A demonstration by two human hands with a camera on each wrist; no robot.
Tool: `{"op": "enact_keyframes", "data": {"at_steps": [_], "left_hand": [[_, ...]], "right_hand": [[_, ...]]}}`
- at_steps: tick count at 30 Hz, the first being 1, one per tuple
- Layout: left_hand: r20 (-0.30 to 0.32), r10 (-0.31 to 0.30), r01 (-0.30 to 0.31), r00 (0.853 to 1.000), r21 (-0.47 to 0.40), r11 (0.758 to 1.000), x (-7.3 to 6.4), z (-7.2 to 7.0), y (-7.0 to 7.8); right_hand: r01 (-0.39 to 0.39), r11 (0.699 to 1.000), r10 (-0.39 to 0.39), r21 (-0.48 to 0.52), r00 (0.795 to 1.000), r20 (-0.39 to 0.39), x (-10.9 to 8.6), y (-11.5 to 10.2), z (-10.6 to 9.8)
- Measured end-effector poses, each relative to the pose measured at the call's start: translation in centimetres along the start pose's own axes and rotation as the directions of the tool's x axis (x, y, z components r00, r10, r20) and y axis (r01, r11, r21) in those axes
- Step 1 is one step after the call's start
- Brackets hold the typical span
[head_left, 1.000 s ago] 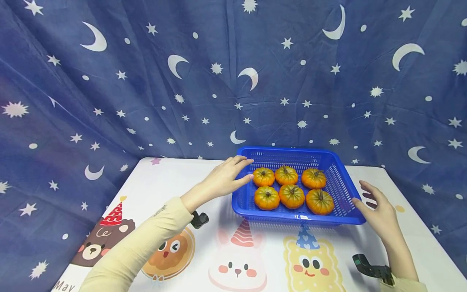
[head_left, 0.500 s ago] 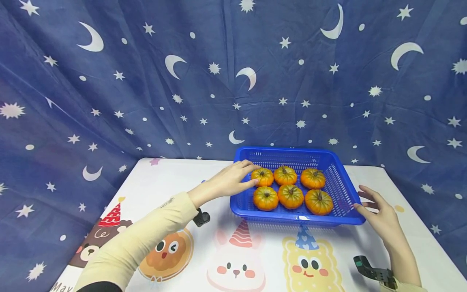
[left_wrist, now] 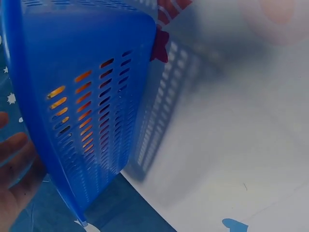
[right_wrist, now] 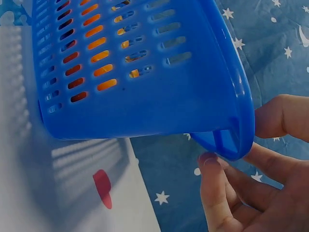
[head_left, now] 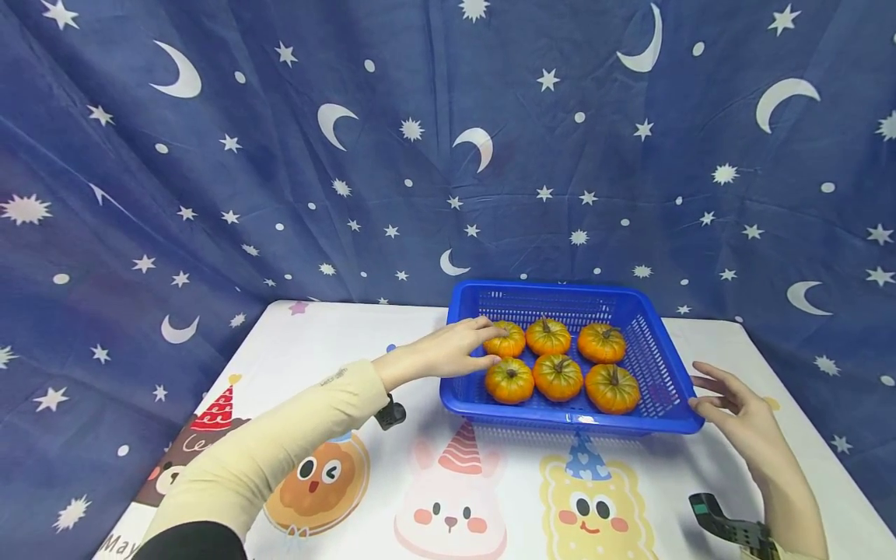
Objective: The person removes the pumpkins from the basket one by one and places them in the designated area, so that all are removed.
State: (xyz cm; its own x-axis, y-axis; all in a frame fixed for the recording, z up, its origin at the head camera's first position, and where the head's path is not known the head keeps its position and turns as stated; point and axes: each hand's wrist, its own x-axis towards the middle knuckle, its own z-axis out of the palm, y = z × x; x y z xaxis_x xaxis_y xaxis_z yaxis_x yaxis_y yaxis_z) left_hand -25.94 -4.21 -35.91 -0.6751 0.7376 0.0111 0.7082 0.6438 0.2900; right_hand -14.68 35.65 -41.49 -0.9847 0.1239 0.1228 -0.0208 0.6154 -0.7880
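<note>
A blue plastic basket (head_left: 570, 420) stands on the table and holds several small orange-green pumpkins (head_left: 558, 378) in two rows. My left hand (head_left: 448, 349) reaches over the basket's left rim, palm down, fingers loosely extended. Its fingertips lie over the back-left pumpkin (head_left: 513, 340); whether they touch it I cannot tell. In the left wrist view part of the left hand (left_wrist: 17, 169) shows beyond the rim. Outside the right rim is my right hand (head_left: 745, 416), holding nothing, fingers loosely bent. In the right wrist view the thumb and fingers of the right hand (right_wrist: 270, 188) are close to the rim's corner.
A white tablecloth (head_left: 378, 482) printed with cartoon animals and food covers the table. Behind it hangs a dark blue curtain (head_left: 392, 155) with moons and stars, close to the basket's back edge. A wrist camera (head_left: 728, 525) is strapped to the right wrist.
My left hand has moved right and slightly down, from the basket's left rim to over the back-left pumpkin. The right hand has shifted slightly toward me and right. The basket and pumpkins stay put.
</note>
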Motion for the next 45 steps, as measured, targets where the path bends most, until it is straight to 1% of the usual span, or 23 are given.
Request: {"op": "enact_keyframes", "data": {"at_steps": [7,12,20,23,28,29,32,38,45], "left_hand": [[0.055,0.051,-0.053,0.997,0.022,0.998,1.0,0.4,-0.3],[0.122,0.07,-0.075,0.99,0.032,0.997,1.7,0.9,-0.5],[0.207,0.057,-0.071,0.977,0.062,0.996,2.8,1.4,-0.2],[0.243,0.05,-0.07,0.969,0.074,0.995,3.2,1.5,-0.1],[0.299,0.056,-0.099,0.953,0.129,0.987,3.6,1.7,0.0],[0.305,0.06,-0.107,0.951,0.142,0.984,3.7,1.8,0.0],[0.314,0.059,-0.109,0.948,0.144,0.984,3.9,1.9,0.1],[0.308,0.062,-0.107,0.949,0.132,0.986,4.1,2.7,-0.2],[0.312,0.031,-0.076,0.95,0.132,0.988,4.2,3.7,-0.4]], "right_hand": [[0.008,0.998,-0.009,0.056,1.0,0.016,0.1,0.2,-0.1],[-0.007,0.998,0.005,0.055,0.999,0.034,0.1,0.2,0.0],[-0.053,0.997,0.049,0.053,0.996,0.075,0.2,0.1,0.2],[-0.065,0.996,0.06,0.062,0.995,0.078,0.2,0.1,0.2],[-0.079,0.995,0.074,0.066,0.994,0.081,0.2,0.1,0.1],[-0.082,0.994,0.076,0.067,0.994,0.081,0.2,0.1,0.1],[-0.09,0.993,0.084,0.07,0.993,0.085,0.2,0.0,0.1],[-0.103,0.992,0.097,0.07,0.991,0.087,0.2,-0.1,0.1],[-0.106,0.993,0.101,0.058,0.991,0.083,0.2,-0.1,0.1]]}}
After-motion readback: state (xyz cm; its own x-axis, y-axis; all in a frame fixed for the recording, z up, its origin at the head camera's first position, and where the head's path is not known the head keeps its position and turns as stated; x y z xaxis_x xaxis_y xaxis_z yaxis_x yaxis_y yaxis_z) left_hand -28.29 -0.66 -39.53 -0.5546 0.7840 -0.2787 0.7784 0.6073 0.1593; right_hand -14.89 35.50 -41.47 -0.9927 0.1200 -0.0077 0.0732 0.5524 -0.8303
